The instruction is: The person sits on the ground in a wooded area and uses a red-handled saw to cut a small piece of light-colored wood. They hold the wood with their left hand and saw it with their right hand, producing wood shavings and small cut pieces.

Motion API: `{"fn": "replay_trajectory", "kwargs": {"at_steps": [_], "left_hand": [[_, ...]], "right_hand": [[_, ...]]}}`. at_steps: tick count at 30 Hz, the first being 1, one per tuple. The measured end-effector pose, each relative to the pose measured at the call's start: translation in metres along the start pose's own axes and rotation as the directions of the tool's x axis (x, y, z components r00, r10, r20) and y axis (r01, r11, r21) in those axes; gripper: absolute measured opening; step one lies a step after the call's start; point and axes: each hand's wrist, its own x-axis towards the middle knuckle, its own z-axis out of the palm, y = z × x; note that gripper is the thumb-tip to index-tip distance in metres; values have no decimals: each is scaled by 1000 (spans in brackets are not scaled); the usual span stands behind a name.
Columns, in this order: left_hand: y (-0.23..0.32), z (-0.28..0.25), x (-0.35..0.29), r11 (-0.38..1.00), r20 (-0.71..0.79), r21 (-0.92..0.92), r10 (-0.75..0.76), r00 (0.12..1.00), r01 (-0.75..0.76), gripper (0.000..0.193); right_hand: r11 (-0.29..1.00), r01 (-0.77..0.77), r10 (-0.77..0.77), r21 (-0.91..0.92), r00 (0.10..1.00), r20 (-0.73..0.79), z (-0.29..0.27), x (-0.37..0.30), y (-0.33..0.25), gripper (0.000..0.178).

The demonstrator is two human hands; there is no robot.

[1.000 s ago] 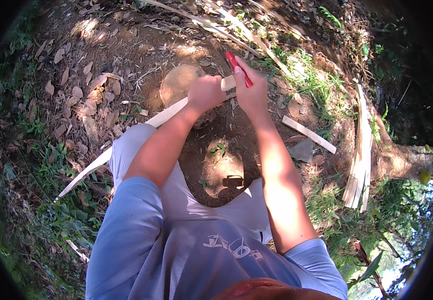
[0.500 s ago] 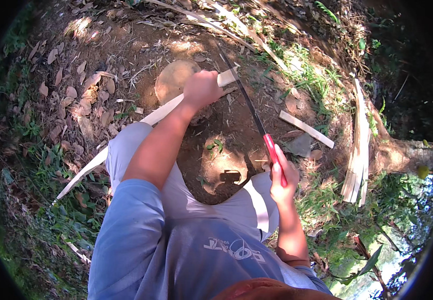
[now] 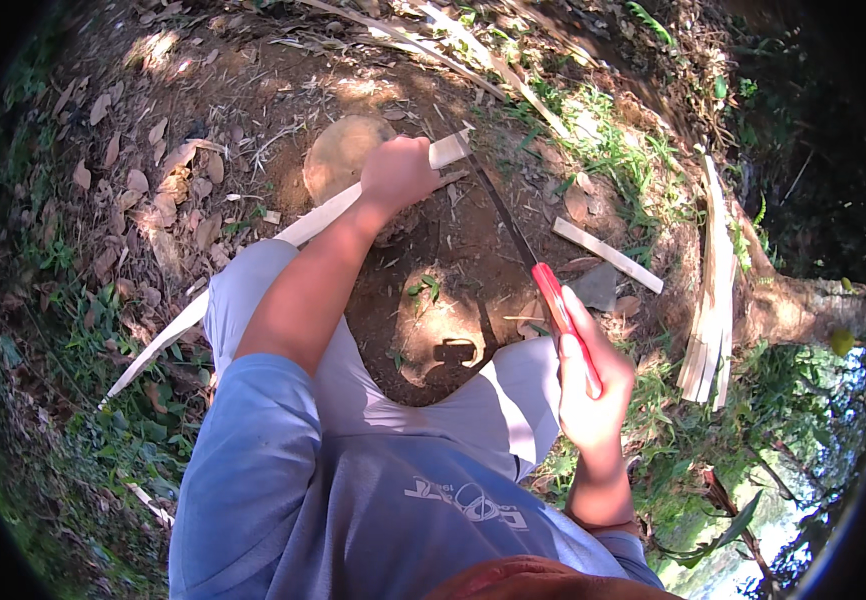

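Note:
My left hand [image 3: 399, 176] is closed around a long pale wooden strip [image 3: 323, 218] near its far end, beside the round cut top of a stump [image 3: 338, 158]. The strip slants down past my left knee to the ground at the left. In my right hand [image 3: 596, 385] is the red handle of a hand saw [image 3: 506, 212]. Its narrow dark blade points away from me, with its far part against the strip's end, just right of my left fist. A thin split piece of wood shows below that end.
A short pale wood piece [image 3: 608, 255] lies right of the saw, by a grey stone [image 3: 595, 287]. Farther right is a bundle of pale strips [image 3: 711, 290] near a tree trunk [image 3: 803, 310]. More long strips [image 3: 493, 65] lie at the back; dry leaves [image 3: 168, 200] cover the left ground.
My right hand has drawn the saw back toward me and to the right, so less blade extends beyond the strip. My left hand keeps its hold on the strip.

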Motion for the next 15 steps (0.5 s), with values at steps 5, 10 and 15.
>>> {"fn": "replay_trajectory", "kwargs": {"at_steps": [5, 10, 15], "left_hand": [[1, 1, 0, 1000, -14, -21, 17, 1000, -18, 19], [3, -2, -1, 999, 0, -39, 33, 999, -33, 21], [9, -12, 5, 999, 49, -40, 19, 999, -17, 18]], "right_hand": [[977, 171, -145, 128, 970, -194, 93, 110, 45, 40], [921, 315, -255, 230, 933, -255, 152, 204, 57, 39], [930, 265, -223, 253, 957, -186, 149, 204, 73, 39]]}}
